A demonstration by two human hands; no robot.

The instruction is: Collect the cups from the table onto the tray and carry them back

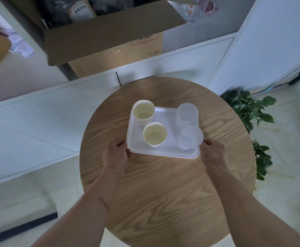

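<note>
A white rectangular tray (165, 150) sits over the middle of a round wooden table (163, 184). On it stand two white paper cups, one at the far left (143, 114) and one nearer (154, 134). Two clear plastic cups stand on the tray's right side, one far (187, 114) and one near (189, 138). All cups are upright and look empty. My left hand (116, 152) grips the tray's near left edge. My right hand (212, 150) grips its near right corner.
A low white cabinet runs behind and left of the table, with an open cardboard box (106, 38) on it. A leafy green plant (252, 113) stands on the floor right of the table. A clear glass pitcher (199, 8) is at the top right.
</note>
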